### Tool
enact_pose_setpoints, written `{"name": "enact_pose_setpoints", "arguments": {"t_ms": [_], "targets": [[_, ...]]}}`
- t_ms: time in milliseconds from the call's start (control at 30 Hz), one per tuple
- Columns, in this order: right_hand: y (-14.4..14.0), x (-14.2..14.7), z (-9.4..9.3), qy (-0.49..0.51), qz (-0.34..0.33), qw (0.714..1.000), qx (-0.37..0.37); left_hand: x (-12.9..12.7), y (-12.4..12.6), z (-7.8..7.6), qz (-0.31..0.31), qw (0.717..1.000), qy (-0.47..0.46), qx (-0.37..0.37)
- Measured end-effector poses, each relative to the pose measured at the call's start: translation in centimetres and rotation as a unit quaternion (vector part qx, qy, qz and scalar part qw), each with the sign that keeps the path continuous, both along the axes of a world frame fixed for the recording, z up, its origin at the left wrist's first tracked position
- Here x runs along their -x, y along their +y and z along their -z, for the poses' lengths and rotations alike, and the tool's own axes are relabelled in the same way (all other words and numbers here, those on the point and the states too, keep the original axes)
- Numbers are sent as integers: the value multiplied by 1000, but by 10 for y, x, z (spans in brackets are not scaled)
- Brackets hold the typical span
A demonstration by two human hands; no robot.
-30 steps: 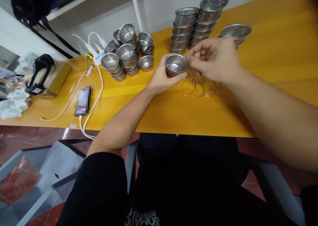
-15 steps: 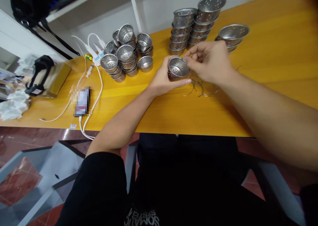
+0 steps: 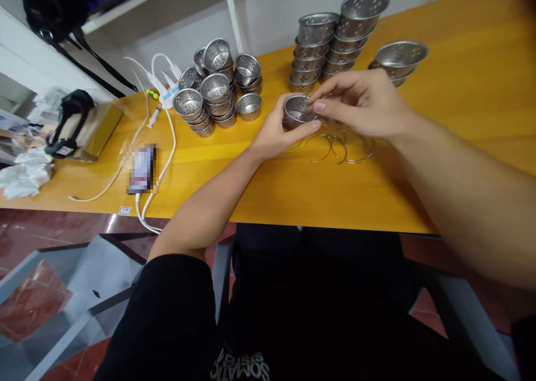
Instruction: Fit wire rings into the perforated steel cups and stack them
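Observation:
My left hand (image 3: 274,132) is wrapped round a small perforated metal strainer cup (image 3: 295,108), its open top facing up and toward me. The thumb lies along the near side of the cup. Over the cup's right rim, my right hand (image 3: 362,101) has thumb and forefinger pinched together, the tips reaching into the opening. What sits between those fingertips is too small to make out. Below the right hand, several thin curved metal wires (image 3: 344,151) lie on the table, partly covered by that hand.
Stacked small strainer cups (image 3: 215,87) stand to the left, with taller stacks of wider ones (image 3: 307,62) behind my hands. Another wide strainer stack (image 3: 400,57) is at the right. A phone (image 3: 141,170) with a white cable (image 3: 170,160) lies at the left on the yellow table (image 3: 293,196).
My right fingertips have shifted slightly down over the cup's opening, with the thumb straighter. The left hand keeps its hold on the cup. The whole view has shifted a little.

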State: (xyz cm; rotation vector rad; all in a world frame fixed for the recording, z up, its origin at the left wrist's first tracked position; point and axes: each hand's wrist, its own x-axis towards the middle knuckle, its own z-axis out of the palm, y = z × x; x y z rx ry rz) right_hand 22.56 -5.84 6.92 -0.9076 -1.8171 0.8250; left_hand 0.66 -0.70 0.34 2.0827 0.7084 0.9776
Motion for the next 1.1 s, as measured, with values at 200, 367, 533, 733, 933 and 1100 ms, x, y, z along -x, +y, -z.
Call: {"name": "enact_pose_setpoints", "arguments": {"t_ms": [200, 367, 533, 733, 933, 1100], "targets": [[-3, 1, -4, 34, -56, 997, 39, 3, 3, 1, -2, 1000, -13, 9], [-2, 5, -5, 48, -39, 997, 54, 1, 8, 8, -7, 1000, 3, -28], [1, 5, -1, 53, -20, 997, 53, 0, 7, 8, -5, 999, 13, -34], [3, 3, 7, 15, 7, 999, 48, 1, 4, 4, -12, 999, 24, -33], [0, 4, 1, 16, 13, 999, 46, 3, 8, 10, -14, 999, 28, -36], [2, 1, 2, 7, 13, 1000, 27, 3, 9, 11, 0, 998, 36, -50]]}}
